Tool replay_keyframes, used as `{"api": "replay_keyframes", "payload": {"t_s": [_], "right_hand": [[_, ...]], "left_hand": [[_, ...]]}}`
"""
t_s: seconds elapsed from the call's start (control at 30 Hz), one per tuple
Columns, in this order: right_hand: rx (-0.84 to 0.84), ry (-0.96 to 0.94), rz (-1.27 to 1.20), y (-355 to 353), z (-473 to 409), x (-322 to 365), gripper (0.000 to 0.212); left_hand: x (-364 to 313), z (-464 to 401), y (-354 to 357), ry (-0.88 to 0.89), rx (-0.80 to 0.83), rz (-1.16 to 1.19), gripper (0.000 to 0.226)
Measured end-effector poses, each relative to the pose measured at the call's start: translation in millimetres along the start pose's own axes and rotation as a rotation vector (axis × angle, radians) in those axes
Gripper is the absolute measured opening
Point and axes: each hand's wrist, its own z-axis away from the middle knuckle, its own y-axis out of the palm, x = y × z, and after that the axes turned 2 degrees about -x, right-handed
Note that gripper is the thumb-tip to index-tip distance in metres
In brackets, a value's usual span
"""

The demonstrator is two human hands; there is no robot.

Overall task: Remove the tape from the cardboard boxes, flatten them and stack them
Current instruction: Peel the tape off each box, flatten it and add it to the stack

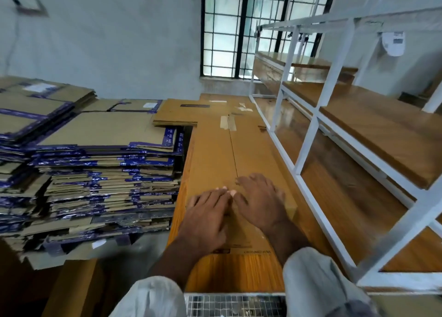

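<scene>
A long brown cardboard box (215, 154) lies flat along a wooden table (229, 273), its centre seam running away from me. A strip of clear tape (228, 123) crosses the seam near the far end. My left hand (205, 211) and my right hand (260, 199) press flat on the near end of the box, fingers straight, fingertips almost meeting at the seam. To the left stands a tall stack of flattened boxes (105, 173) with blue tape on their edges.
More flattened boxes (31, 111) pile up at far left. Another flat brown box (181, 112) lies past the long one. A white metal rack with wooden shelves (311, 130) runs along the right. A barred window (227, 29) is ahead. A wire mesh (234, 304) sits below.
</scene>
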Motion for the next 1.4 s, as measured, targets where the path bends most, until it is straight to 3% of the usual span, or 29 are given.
{"api": "replay_keyframes", "payload": {"t_s": [0.13, 0.3, 0.47, 0.6, 0.67, 0.73, 0.8, 0.9, 1.1, 1.2, 1.27, 1.4], "right_hand": [[0.078, -0.029, 0.022, -4.6, -12.4, -2.0, 0.037], [0.054, -0.025, 0.119, -37.8, -19.7, 4.0, 0.035], [-0.067, 0.147, -0.140, -106.4, -28.9, -26.8, 0.037], [-0.159, 0.350, 0.015, -134.4, -22.6, -94.8, 0.027], [-0.070, 0.368, 0.222, -124.1, -15.3, -124.2, 0.015], [0.080, 0.410, 0.279, -97.2, -8.9, -144.2, 0.024], [0.147, 0.447, 0.171, -62.2, -2.5, -158.7, 0.040], [0.081, 0.462, 0.086, -25.7, 4.2, -167.7, 0.054], [0.188, 0.486, -0.076, -19.0, 5.6, -169.4, 0.057], [0.103, 0.425, 0.110, -35.3, 10.6, -161.5, 0.056], [-0.016, 0.289, 0.190, -49.4, 12.1, -147.4, 0.050], [-0.036, -0.050, -0.148, -52.1, 12.7, -107.0, 0.048]], "left_hand": [[4.6, -35.7, -22.7, -0.205, 0.044, 0.230, 0.062], [-20.7, -69.5, -29.3, -0.322, 0.176, 0.018, 0.039], [-41.7, -90.1, -28.7, -0.376, 0.331, -0.138, 0.051], [-48.8, -106.4, -23.0, -0.457, 0.397, -0.077, 0.055], [-51.8, -115.1, -20.5, -0.510, 0.443, -0.080, 0.053], [-56.8, -121.1, -17.9, -0.543, 0.468, -0.114, 0.053], [-62.6, -124.0, -15.9, -0.561, 0.471, -0.136, 0.053], [-68.8, -124.1, -16.1, -0.580, 0.477, -0.149, 0.051], [-72.1, -121.9, -11.9, -0.571, 0.468, -0.173, 0.046], [-65.6, -117.6, -17.9, -0.568, 0.450, -0.131, 0.048], [-59.7, -115.5, -22.0, -0.562, 0.439, -0.115, 0.050], [-54.0, -115.0, -33.7, -0.541, 0.362, -0.063, 0.044]]}}
